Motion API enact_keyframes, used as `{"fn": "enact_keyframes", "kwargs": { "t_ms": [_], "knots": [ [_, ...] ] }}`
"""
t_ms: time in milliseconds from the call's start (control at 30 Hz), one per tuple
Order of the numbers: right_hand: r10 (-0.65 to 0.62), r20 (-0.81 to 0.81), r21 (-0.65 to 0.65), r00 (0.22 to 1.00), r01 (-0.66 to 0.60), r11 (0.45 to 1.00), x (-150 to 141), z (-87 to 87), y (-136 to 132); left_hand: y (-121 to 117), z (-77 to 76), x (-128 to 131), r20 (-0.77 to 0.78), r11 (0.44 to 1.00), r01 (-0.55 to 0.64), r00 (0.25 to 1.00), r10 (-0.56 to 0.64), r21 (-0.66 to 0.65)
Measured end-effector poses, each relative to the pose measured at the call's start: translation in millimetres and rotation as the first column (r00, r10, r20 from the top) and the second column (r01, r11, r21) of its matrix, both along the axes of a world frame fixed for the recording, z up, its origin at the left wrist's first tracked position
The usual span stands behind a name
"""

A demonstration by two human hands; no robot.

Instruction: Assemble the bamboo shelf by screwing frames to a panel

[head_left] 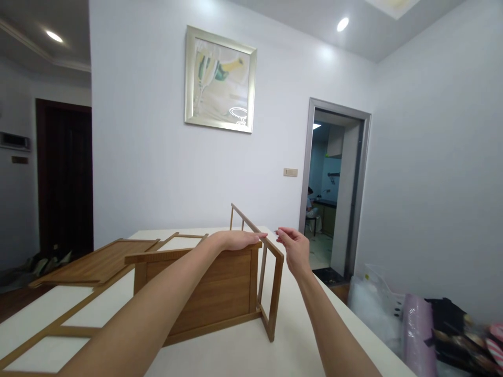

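A wooden panel stands on its long edge on the white table. At its right end a narrow wooden ladder-like frame stands upright against it. My left hand lies across the panel's top edge, fingers stretched out to where panel and frame meet. Just right of that corner, apart from the frame, my right hand is closed in a pinch. Whatever is between its fingertips is too small to make out. My left forearm hides part of the panel.
Another wooden panel and a flat wooden frame lie on the table's left side. Plastic wrapping and a pink roll are piled to the right. Beyond the doorway, a person sits in another room.
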State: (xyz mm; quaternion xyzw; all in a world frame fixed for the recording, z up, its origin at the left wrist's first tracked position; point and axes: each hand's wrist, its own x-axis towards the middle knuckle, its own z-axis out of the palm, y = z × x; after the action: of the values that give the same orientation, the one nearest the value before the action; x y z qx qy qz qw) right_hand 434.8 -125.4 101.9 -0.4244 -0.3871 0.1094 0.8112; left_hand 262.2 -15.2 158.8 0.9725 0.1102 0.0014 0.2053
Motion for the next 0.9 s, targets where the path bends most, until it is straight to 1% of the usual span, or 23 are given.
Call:
{"fn": "enact_keyframes", "kwargs": {
  "t_ms": [167,433,700,900],
  "knots": [
    [0.042,-0.032,0.0,0.999,-0.042,0.999,-5.0,-5.0,-0.6,-0.3,0.2,-0.7,0.005,1.0,-0.018,1.0,0.018,-0.014],
    [0.016,-0.102,-0.107,0.995,-0.027,0.994,-14.0,-17.6,3.3,1.7,0.5,-1.0,-0.008,0.999,-0.031,0.999,0.031,0.01],
    [0.032,-0.112,-0.126,0.993,-0.046,0.991,-20.2,-15.9,-0.8,-2.3,3.5,-3.3,-0.012,0.999,-0.032,0.999,0.033,0.024],
    [0.071,-0.115,-0.145,0.991,-0.088,0.986,-21.5,-15.2,-3.1,-3.0,3.8,-3.6,-0.009,0.999,-0.037,0.999,0.037,0.025]
  ]
}}
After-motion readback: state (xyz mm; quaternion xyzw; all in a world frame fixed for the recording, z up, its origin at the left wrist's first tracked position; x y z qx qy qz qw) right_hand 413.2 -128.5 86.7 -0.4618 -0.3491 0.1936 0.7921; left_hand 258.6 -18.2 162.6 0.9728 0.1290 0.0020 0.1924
